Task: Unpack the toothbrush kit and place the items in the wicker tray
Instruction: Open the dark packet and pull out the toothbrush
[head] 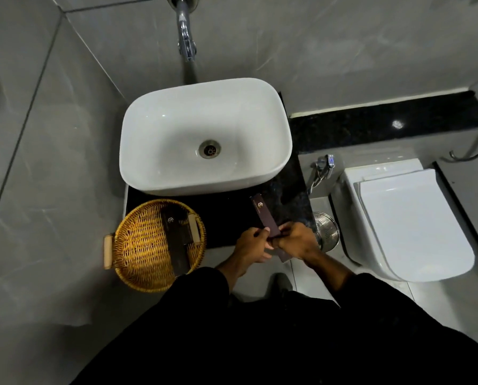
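Observation:
A long dark brown toothbrush kit box point(264, 215) with a small gold logo is held over the front edge of the black counter. My left hand point(253, 244) grips its near end from the left and my right hand point(297, 240) pinches the same end from the right. The box's lower tip sticks out below my fingers. To the left, the round wicker tray point(137, 243) with two wooden handles sits on the counter's corner. Inside it lies another dark brown box point(176, 240) with the same logo.
A white basin point(176, 176) stands behind the tray, under a chrome tap point(186, 37). A white toilet point(410, 223) is at the right, with a steel bin point(328, 230) and a small wall tap point(322, 168) between it and the counter. Grey tiled walls surround.

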{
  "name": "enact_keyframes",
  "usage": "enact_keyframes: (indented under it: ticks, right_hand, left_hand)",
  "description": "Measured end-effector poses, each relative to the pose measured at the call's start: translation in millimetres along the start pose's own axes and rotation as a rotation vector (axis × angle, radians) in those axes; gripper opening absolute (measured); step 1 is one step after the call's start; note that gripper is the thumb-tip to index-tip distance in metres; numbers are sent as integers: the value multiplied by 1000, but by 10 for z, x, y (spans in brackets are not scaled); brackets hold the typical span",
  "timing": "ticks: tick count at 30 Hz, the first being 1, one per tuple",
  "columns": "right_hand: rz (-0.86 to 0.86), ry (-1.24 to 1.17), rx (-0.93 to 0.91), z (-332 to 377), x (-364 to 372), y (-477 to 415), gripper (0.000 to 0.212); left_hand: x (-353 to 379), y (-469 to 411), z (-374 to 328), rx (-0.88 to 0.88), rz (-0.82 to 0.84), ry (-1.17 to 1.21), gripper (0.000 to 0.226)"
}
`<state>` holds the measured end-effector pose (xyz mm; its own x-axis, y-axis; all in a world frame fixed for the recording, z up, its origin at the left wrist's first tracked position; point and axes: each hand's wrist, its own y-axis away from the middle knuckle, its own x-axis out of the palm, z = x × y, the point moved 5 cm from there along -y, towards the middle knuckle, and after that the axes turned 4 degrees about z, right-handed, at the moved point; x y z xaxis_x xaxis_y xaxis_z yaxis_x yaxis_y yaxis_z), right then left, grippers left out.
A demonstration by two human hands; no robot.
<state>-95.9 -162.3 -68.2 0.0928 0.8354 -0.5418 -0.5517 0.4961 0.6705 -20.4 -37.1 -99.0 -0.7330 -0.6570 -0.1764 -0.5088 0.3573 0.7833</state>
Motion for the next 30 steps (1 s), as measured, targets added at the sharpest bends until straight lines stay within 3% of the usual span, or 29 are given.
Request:
enact_keyframes:
  ticks: [4,8,12,16,23,30]
  right_hand:
    - [91,-190,1,-194,31,102,21]
    - [230,-322,-82,-339,85,310,20]
    - [226,-345,-146,-468,68,498,27]
    - [60,-440,-155,-573,-99,640,45]
    - [-354,-688,-267,-482,-674,1023,53]
    - [-546,-570,-479,20,-1052,1478,65]
  left_hand:
    - [46,3,12,-25,64,135,49]
    - [-14,0,-94,69,21,296,48]
    - [-143,73,-194,160,-25,479,34]
    - [-107,88,-163,83,37,585,32]
    - [-10,156,-27,-49,79,830,30]
    - [172,202,-19,-183,194,881,48]
